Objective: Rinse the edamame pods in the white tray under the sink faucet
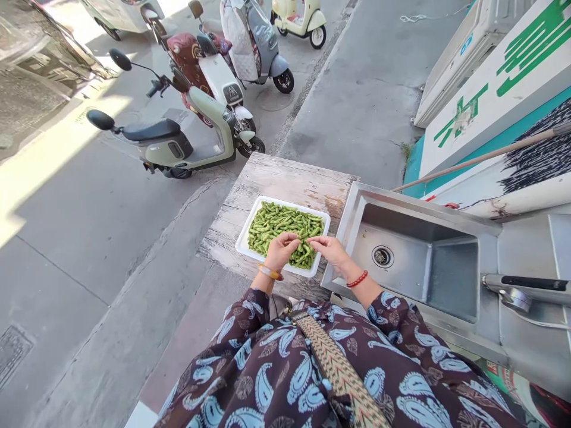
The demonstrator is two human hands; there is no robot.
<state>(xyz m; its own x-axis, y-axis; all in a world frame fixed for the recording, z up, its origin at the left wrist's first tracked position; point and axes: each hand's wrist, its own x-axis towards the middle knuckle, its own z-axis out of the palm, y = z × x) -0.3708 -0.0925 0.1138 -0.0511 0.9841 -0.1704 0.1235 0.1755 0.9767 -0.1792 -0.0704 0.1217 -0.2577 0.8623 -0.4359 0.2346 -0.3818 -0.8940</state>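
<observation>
"Where do we have the slim green bean pods?"

"Heaped in our rectangular white plastic tray, on the weathered wooden surface, left of the stainless-steel sink."

"And our hands?"

"We have our left hand and right hand close together over the tray's near right part, fingertips drawn in; whether either grips a pod, we can't tell."

"Far left, we see a pale green scooter."

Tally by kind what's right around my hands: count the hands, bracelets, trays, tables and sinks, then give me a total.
Hands: 2 (left hand, right hand)
Bracelets: 2 (yellow bangle, red beads)
Tray: 1
Table: 1
Sink: 1
Total: 7, leaving out the green pods, too many to count.
</observation>
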